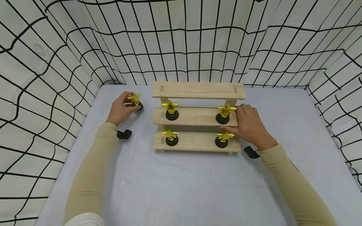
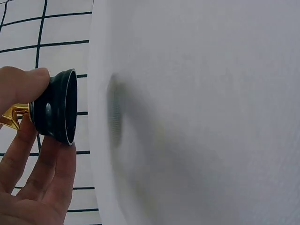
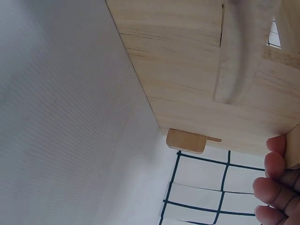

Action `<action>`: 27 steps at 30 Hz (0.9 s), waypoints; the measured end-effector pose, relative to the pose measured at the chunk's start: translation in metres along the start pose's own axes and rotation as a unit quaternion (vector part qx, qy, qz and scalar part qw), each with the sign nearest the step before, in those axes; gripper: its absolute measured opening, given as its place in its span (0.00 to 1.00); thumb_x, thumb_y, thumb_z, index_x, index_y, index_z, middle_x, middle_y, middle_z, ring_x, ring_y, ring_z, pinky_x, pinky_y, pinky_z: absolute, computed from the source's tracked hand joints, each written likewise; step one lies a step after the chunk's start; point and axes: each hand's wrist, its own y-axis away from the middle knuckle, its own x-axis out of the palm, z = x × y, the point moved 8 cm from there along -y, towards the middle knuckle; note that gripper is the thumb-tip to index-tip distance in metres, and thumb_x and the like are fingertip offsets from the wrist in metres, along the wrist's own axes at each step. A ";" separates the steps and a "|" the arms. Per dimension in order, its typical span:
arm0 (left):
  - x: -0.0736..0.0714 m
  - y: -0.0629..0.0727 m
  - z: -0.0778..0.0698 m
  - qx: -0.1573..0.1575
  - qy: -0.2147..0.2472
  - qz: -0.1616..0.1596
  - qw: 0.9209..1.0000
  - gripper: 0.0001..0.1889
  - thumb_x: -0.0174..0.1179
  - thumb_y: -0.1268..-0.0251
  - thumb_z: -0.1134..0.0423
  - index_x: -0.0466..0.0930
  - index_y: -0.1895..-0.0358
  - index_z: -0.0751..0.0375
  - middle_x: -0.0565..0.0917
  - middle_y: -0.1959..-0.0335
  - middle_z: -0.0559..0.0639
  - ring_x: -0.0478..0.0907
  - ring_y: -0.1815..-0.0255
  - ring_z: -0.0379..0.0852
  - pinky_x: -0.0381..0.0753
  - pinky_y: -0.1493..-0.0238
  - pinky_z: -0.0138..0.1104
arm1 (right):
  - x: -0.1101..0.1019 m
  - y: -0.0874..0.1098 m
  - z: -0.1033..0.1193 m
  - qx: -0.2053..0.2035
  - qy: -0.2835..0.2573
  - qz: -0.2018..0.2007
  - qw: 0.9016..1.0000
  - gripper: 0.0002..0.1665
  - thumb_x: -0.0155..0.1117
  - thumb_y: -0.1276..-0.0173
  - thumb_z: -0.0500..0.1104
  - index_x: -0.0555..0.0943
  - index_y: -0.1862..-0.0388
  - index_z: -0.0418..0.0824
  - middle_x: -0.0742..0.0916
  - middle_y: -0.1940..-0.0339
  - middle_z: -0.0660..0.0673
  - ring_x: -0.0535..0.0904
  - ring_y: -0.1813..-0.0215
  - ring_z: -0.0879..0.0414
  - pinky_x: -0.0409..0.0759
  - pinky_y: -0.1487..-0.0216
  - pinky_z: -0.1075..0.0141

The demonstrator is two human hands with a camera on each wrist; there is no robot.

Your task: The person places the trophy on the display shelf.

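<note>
My left hand [image 1: 121, 108] pinches a small gold star trophy [image 1: 135, 98] by its round black base [image 2: 54, 108], off the left side of the shelf. In the left wrist view the base's hollow underside faces the white table, above its own shadow. My right hand [image 1: 251, 125] grips the right end of the middle tier of a three-step wooden shelf [image 1: 198, 116], thumb along the front edge. In the right wrist view its fingertips [image 3: 274, 164] curl at the wood. Two matching trophies [image 1: 172, 110] stand on the middle tier, and two more [image 1: 170, 138] on the bottom one.
The top tier [image 1: 198, 90] of the shelf is bare wood. A white cloth [image 1: 181, 185] covers the table. White walls with a black grid [image 1: 192, 40] surround it on the back and sides. A black wrist mount [image 1: 124, 134] juts out beside each sleeve.
</note>
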 end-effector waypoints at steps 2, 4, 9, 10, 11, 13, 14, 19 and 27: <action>-0.001 0.002 -0.002 0.003 -0.002 0.002 1.000 0.35 0.69 0.33 0.62 0.65 0.25 0.59 0.75 0.31 0.67 0.77 0.32 0.65 0.79 0.29 0.54 | 0.000 0.000 0.000 0.000 -0.001 -0.002 1.000 0.62 0.31 0.41 0.92 0.70 0.63 0.32 0.76 0.68 0.36 0.70 0.65 0.43 0.66 0.61 0.52; -0.002 0.004 -0.004 0.007 -0.004 0.001 1.000 0.35 0.70 0.33 0.62 0.65 0.25 0.58 0.75 0.31 0.67 0.77 0.32 0.65 0.79 0.29 0.54 | 0.000 0.000 0.000 -0.001 -0.001 -0.004 1.000 0.62 0.31 0.41 0.92 0.70 0.63 0.32 0.76 0.68 0.36 0.70 0.65 0.43 0.66 0.62 0.52; -0.006 0.010 -0.014 0.029 -0.005 -0.002 1.000 0.35 0.70 0.33 0.61 0.65 0.26 0.59 0.76 0.33 0.66 0.77 0.33 0.64 0.78 0.28 0.53 | 0.000 0.000 0.000 0.000 -0.001 -0.004 1.000 0.61 0.31 0.41 0.92 0.70 0.63 0.32 0.76 0.68 0.36 0.70 0.65 0.43 0.65 0.63 0.53; -0.007 0.011 -0.017 0.035 -0.004 -0.004 0.999 0.34 0.70 0.33 0.61 0.66 0.27 0.59 0.76 0.33 0.66 0.77 0.33 0.64 0.78 0.28 0.53 | 0.000 0.000 0.000 0.001 -0.001 -0.002 1.000 0.62 0.31 0.41 0.92 0.70 0.63 0.33 0.76 0.68 0.37 0.70 0.65 0.43 0.65 0.62 0.53; -0.008 0.012 -0.020 0.041 -0.002 -0.006 0.999 0.33 0.70 0.33 0.62 0.66 0.28 0.60 0.77 0.34 0.66 0.78 0.34 0.64 0.78 0.27 0.53 | 0.000 0.000 0.000 0.003 -0.001 0.000 1.000 0.62 0.30 0.42 0.92 0.70 0.63 0.33 0.76 0.68 0.37 0.70 0.65 0.43 0.65 0.62 0.53; -0.010 0.013 -0.025 0.052 0.000 -0.010 0.999 0.32 0.70 0.33 0.63 0.67 0.29 0.60 0.77 0.35 0.65 0.78 0.34 0.64 0.78 0.28 0.53 | 0.000 0.000 -0.001 0.006 -0.002 0.004 1.000 0.62 0.30 0.42 0.92 0.70 0.62 0.33 0.76 0.68 0.37 0.70 0.65 0.44 0.65 0.62 0.53; -0.011 0.014 -0.028 0.058 0.000 -0.013 0.998 0.32 0.70 0.33 0.63 0.67 0.29 0.61 0.78 0.35 0.65 0.78 0.35 0.63 0.78 0.28 0.53 | 0.000 0.000 -0.001 0.007 -0.002 0.004 1.000 0.63 0.30 0.43 0.93 0.70 0.62 0.33 0.76 0.68 0.37 0.70 0.65 0.44 0.65 0.62 0.53; -0.016 0.016 -0.041 0.082 -0.001 -0.017 0.997 0.31 0.70 0.33 0.63 0.68 0.30 0.61 0.78 0.36 0.64 0.80 0.37 0.63 0.79 0.29 0.54 | -0.001 -0.001 -0.001 0.006 -0.004 -0.001 1.000 0.63 0.30 0.42 0.93 0.71 0.60 0.32 0.76 0.69 0.37 0.70 0.66 0.43 0.66 0.62 0.53; -0.025 0.022 -0.059 0.105 -0.009 -0.020 0.994 0.32 0.70 0.33 0.63 0.67 0.29 0.62 0.78 0.35 0.64 0.80 0.37 0.62 0.79 0.29 0.53 | -0.002 0.000 0.000 0.005 -0.008 -0.003 1.000 0.63 0.30 0.42 0.92 0.71 0.60 0.32 0.76 0.69 0.37 0.70 0.66 0.43 0.65 0.63 0.53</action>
